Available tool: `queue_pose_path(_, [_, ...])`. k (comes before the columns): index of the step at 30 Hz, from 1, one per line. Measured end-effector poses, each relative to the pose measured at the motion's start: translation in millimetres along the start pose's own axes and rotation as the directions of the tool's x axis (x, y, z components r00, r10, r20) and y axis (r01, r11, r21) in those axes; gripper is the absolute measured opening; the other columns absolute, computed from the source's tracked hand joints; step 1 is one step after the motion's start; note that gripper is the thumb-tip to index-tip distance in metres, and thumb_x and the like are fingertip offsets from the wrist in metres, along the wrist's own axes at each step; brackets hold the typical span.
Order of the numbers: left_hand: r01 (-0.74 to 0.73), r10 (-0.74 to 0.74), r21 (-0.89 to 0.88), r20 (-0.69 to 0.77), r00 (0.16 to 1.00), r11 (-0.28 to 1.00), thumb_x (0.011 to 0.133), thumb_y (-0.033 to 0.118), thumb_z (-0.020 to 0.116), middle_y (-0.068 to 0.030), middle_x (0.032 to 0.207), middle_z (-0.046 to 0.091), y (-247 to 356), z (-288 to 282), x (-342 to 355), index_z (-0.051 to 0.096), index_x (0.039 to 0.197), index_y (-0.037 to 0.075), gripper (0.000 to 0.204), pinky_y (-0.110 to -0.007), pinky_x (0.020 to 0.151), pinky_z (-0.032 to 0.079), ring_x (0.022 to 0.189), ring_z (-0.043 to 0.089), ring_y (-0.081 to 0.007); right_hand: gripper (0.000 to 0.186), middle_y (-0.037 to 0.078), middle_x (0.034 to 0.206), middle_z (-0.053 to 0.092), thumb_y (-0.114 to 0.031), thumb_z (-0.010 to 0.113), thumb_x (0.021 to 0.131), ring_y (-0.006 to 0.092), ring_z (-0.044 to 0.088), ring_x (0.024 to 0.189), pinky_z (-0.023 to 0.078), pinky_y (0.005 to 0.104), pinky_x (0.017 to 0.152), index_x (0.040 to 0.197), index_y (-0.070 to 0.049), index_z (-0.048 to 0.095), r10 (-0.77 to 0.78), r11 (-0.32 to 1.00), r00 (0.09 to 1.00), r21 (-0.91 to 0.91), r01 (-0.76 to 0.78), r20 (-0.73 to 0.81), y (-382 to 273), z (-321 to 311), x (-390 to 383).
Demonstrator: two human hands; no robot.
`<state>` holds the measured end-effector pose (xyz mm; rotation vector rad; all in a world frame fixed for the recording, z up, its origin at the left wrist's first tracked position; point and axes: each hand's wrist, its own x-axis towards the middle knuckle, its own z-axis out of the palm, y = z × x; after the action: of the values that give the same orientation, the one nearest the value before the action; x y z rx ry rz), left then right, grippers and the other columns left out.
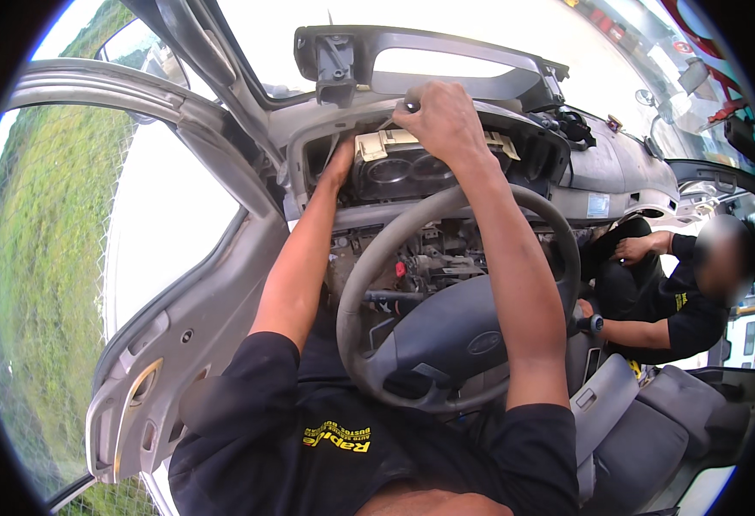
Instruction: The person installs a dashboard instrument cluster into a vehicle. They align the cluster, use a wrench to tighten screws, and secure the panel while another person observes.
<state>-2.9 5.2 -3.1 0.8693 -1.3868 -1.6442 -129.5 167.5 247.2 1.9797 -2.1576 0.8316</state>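
Head view, the only one: driver's side of a vehicle, dash part stripped. Trim surround [446, 40] off, lying up on the dash top by the windshield. Lower panel off too, so the bare dash innards [433, 258] show through and behind the steering wheel [356, 314]. Instrument cluster [386, 170], cream along its upper edge, sits in its recess beyond the wheel; I judge it not yet out. Left hand [340, 159] reaches in at the cluster's left end, fingers hidden; can't tell whether it grips. Right hand [446, 120] is a fist above the cluster, closed round a dark object [412, 106], only its end showing; kind unclear. Stripping of covers looks done around here; the cluster itself seems to be what remains. Fixings and plugs behind it out of sight, so can't say how loose. Co-worker [674, 314] sits at the passenger side.
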Motion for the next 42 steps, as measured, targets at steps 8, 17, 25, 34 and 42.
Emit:
queue_pose_path(8, [-0.074, 0.074, 0.004, 0.01, 0.997, 0.997, 0.115, 0.044, 0.044, -0.0117, 0.158, 0.049, -28, -39, 28, 0.042, 0.161, -0.001, 0.064, -0.037, 0.118, 0.039, 0.142, 0.048, -0.0224, 0.036, 0.03, 0.08, 0.071, -0.028, 0.078, 0.088, 0.043, 0.074, 0.083, 0.058, 0.0472, 0.087, 0.097, 0.006, 0.08, 0.068, 0.996, 0.987, 0.05, -0.076, 0.149, -12, -1, 3])
queue_pose_path(17, [0.137, -0.124, -0.095, 0.126, 0.984, 0.986, 0.113, 0.048, 0.044, -0.0153, 0.167, 0.041, -13, -7, 17, 0.04, 0.162, -0.003, 0.071, -0.037, 0.126, 0.029, 0.154, 0.038, -0.0265, 0.036, 0.03, 0.09, 0.074, -0.03, 0.075, 0.089, 0.0439, 0.075, 0.092, 0.059, 0.0477, 0.09, 0.099, 0.005, 0.08, 0.174, 0.984, 0.956, 0.002, -0.179, 0.234, 32, -11, -2])
queue_pose_path(25, [-0.065, 0.066, 0.118, -0.004, 0.998, 0.991, 0.114, 0.046, 0.043, -0.015, 0.161, 0.049, -52, -66, 41, 0.048, 0.158, -0.001, 0.065, -0.037, 0.125, 0.03, 0.151, 0.042, -0.0264, 0.037, 0.027, 0.088, 0.074, -0.03, 0.069, 0.094, 0.0423, 0.072, 0.087, 0.056, 0.0472, 0.088, 0.108, 0.003, 0.078, 0.111, 0.988, 0.933, 0.06, -0.14, 0.341, 77, -4, 8])
queue_pose_path(34, [-0.049, 0.045, 0.182, 0.029, 0.999, 0.982, 0.114, 0.047, 0.04, -0.0183, 0.173, 0.032, -31, -28, 24, 0.038, 0.164, -0.001, 0.069, -0.04, 0.131, 0.018, 0.162, 0.026, -0.0321, 0.036, 0.029, 0.105, 0.074, -0.029, 0.063, 0.101, 0.0466, 0.069, 0.107, 0.053, 0.0502, 0.097, 0.111, 0.004, 0.075, 0.105, 0.994, 0.927, -0.043, -0.096, 0.361, 84, 5, 13])
queue_pose_path(42, [-0.032, 0.031, 0.188, 0.01, 0.999, 0.982, 0.117, 0.046, 0.033, -0.0161, 0.167, 0.042, -30, -18, 17, 0.042, 0.161, -0.005, 0.067, -0.037, 0.128, 0.023, 0.156, 0.035, -0.0273, 0.034, 0.03, 0.085, 0.07, -0.026, 0.068, 0.099, 0.046, 0.068, 0.082, 0.053, 0.0498, 0.083, 0.104, 0.006, 0.075, -0.036, 0.999, 0.929, 0.002, 0.038, 0.369, 98, -12, 16])
